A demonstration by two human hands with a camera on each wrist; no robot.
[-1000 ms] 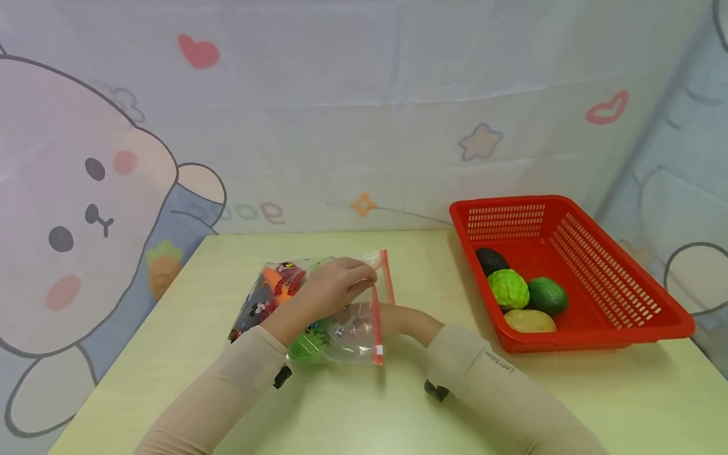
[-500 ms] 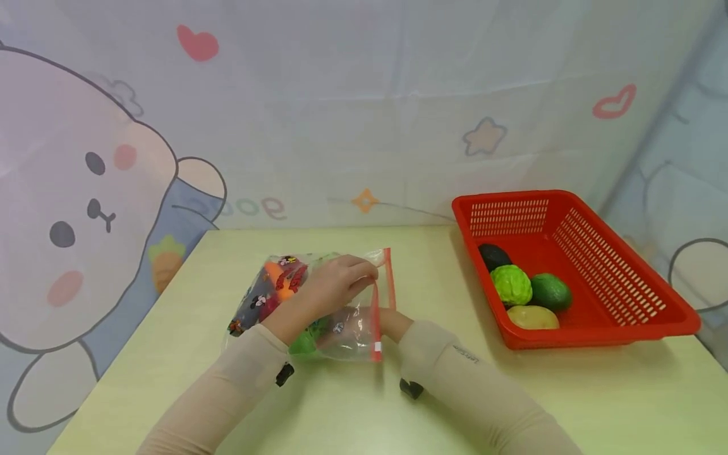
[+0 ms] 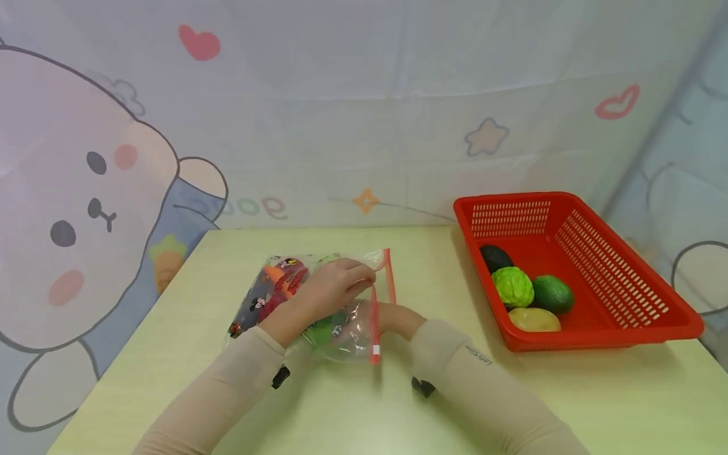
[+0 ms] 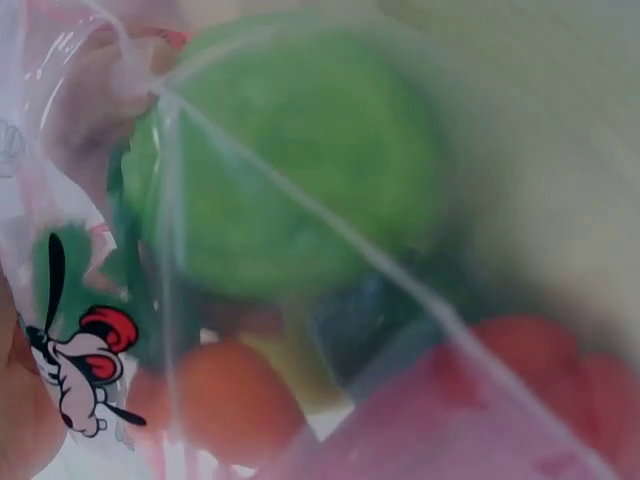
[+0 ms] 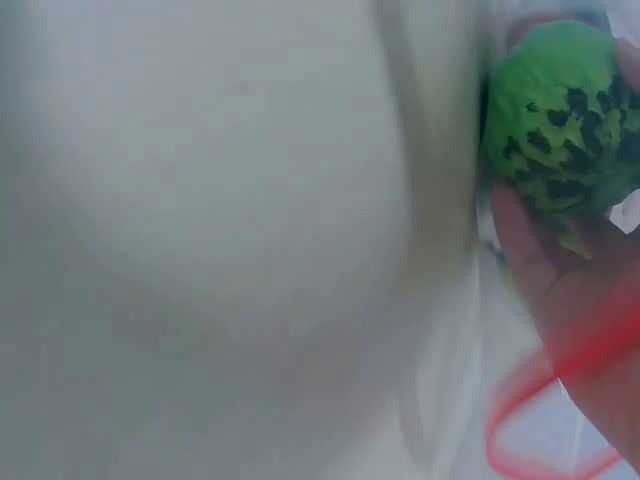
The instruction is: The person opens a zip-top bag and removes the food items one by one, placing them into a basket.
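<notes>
A clear zip bag [image 3: 355, 338] with a red zip edge and cartoon prints lies on the table, its mouth facing right. My left hand [image 3: 330, 287] reaches over it and pinches the upper layer near the mouth. Through that mouth my right hand [image 5: 575, 290] has gone in, mostly hidden by the plastic in the head view. In the right wrist view its fingers lie round a green knobby fruit [image 5: 550, 125] with dark patches. An orange round piece [image 4: 240, 405] and other red and dark pieces show through the plastic beside a large green one [image 4: 290, 160].
A red plastic basket [image 3: 620, 338] stands at the right of the table. Along its left side lie a dark avocado-like piece [image 3: 496, 259], a light green knobby fruit [image 3: 513, 287], a dark green fruit [image 3: 553, 295] and a yellow potato-like piece [image 3: 534, 320]. A printed cloth [image 3: 341, 126] hangs behind.
My right forearm has slid left, deeper into the bag, then drawn back slightly to the right. The green piece inside shifted. My left hand keeps its pinch on the bag.
</notes>
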